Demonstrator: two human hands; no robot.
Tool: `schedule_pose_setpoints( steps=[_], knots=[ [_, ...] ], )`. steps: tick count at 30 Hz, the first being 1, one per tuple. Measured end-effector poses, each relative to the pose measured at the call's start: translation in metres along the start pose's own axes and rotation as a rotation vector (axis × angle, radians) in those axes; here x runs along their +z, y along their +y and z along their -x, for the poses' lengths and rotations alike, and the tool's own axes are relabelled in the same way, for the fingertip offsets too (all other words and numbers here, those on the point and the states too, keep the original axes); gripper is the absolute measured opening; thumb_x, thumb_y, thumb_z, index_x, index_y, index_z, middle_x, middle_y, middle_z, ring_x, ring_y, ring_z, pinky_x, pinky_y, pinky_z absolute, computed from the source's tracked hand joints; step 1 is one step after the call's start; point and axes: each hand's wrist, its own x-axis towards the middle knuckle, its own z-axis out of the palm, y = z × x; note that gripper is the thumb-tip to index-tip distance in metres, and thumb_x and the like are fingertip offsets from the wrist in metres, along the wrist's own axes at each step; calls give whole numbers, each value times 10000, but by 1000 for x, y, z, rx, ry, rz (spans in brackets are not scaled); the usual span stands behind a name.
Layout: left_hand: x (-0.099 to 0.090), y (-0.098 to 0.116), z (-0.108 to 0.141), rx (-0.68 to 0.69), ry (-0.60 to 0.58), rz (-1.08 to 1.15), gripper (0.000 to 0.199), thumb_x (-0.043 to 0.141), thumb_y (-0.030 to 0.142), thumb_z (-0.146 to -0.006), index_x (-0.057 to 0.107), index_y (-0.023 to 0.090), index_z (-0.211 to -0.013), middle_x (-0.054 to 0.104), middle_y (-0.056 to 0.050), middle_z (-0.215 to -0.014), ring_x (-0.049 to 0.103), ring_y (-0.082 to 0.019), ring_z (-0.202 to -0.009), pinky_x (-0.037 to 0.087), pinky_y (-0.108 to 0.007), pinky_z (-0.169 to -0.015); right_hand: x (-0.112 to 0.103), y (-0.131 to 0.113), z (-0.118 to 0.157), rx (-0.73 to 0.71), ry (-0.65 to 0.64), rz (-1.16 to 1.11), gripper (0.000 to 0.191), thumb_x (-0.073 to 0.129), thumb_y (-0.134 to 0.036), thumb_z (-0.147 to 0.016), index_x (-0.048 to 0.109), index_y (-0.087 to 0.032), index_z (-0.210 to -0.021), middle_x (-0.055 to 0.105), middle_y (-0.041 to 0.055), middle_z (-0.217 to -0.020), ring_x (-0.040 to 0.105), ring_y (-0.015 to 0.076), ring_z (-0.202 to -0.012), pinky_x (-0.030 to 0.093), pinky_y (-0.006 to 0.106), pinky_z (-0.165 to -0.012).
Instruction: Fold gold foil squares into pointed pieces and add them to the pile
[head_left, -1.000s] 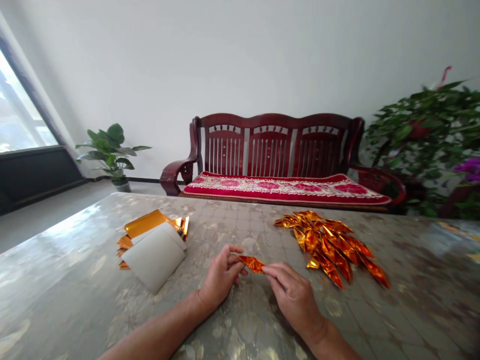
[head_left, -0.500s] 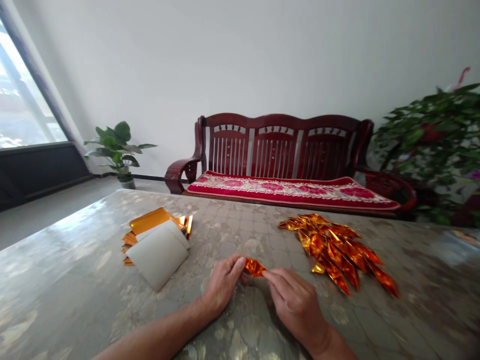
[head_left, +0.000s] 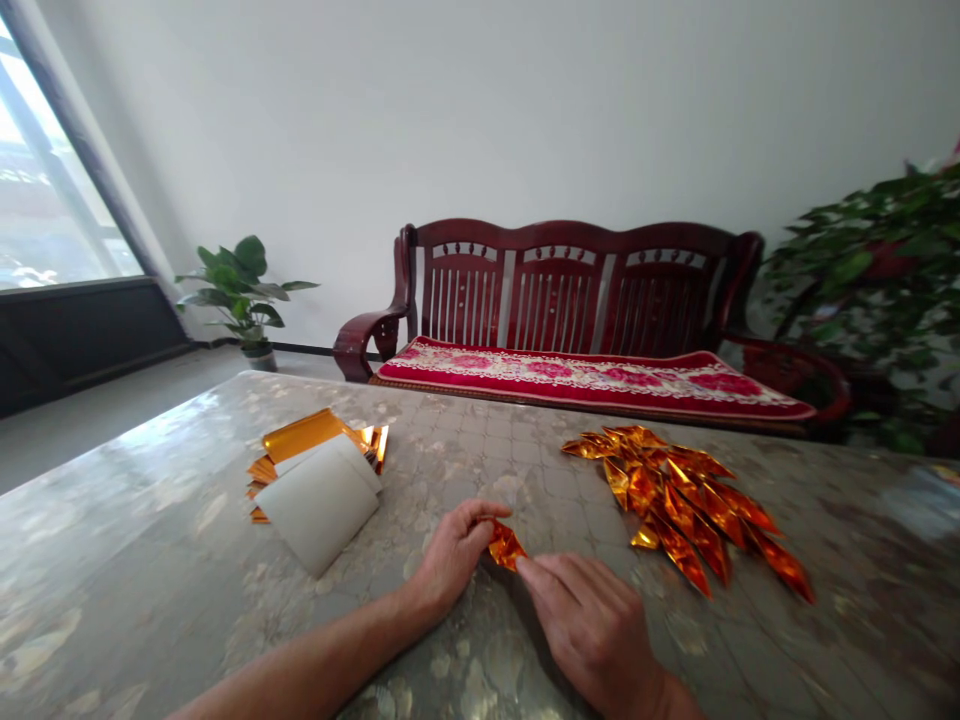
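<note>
Between my two hands is a shiny orange-gold foil paper ingot (head_left: 505,546), a small folded shape with pointed ends. My left hand (head_left: 454,550) pinches its left end, with the index finger stretched out past the far side. The right end is gripped by the thumb and fingertips of my right hand (head_left: 589,610). Both ends of the ingot are partly hidden by fingers. To the right lies a pile of similar folded foil ingots (head_left: 679,500). On the left rests a stack of foil paper sheets (head_left: 307,438), topped by sheets with the pale side up (head_left: 322,512).
Everything lies on a patterned, glossy table (head_left: 187,590). A clear plastic bag (head_left: 926,500) sits at its right edge. Beyond the table stands a dark red wooden bench (head_left: 562,300) with a red floral cover (head_left: 600,378). Potted plants (head_left: 247,290) flank it.
My left index finger has lifted and straightened over the ingot. The ingot tilts more, its right end lower, and my right hand has moved slightly down and left. The view has shifted a little.
</note>
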Motion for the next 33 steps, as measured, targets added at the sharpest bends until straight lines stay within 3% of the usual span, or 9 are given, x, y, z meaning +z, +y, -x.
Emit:
schedule_pose_setpoints(
  steps=[4, 10, 14, 19, 27, 33],
  knots=[
    [3, -2, -3, -53, 58, 193, 334, 677, 319, -740, 584, 163, -1020, 629, 36, -685, 573, -116, -569, 419, -212, -545, 2, -7, -1, -41, -14, -26, 273, 521, -87, -924, 691, -210, -1099, 735, 41, -819, 674, 157, -713, 469, 286, -676],
    [1, 0, -1, -17, 78, 222, 366, 721, 326, -710, 514, 174, -971, 683, 8, -705, 623, -134, -616, 449, -216, -582, 3, -10, 1, -73, -60, -154, 241, 599, -179, -919, 675, -187, -1147, 717, 35, -758, 652, 165, -656, 484, 293, -622],
    [1, 0, 4, 10, 28, 103, 368, 660, 270, -752, 549, 169, -1088, 721, -5, -763, 652, -147, -662, 470, -227, -614, 7, -2, 4, 134, -4, -298, 283, 549, -212, -950, 665, -222, -1208, 746, 43, -843, 693, 167, -726, 546, 275, -682],
    [4, -2, 10, 36, -64, 22, 432, 578, 201, -799, 544, 187, -1230, 740, 1, -832, 655, -137, -691, 479, -225, -640, 19, 8, 8, 427, 22, -401, 212, 530, -247, -964, 717, -259, -1063, 748, 26, -892, 715, 164, -806, 567, 240, -733],
    [8, -1, 13, 52, -103, -26, 446, 573, 155, -791, 565, 183, -1236, 676, 45, -687, 613, -120, -622, 440, -200, -584, 21, 3, 5, 475, -22, -550, 182, 555, -215, -953, 723, -242, -1017, 708, 25, -867, 681, 152, -799, 540, 228, -726],
    [9, -3, 14, 33, -106, -3, 448, 607, 162, -775, 567, 180, -1221, 706, 27, -726, 638, -131, -644, 471, -211, -608, 21, 1, 3, 526, -31, -584, 142, 592, -224, -928, 728, -239, -967, 697, 21, -840, 668, 154, -770, 528, 230, -711]
  ],
)
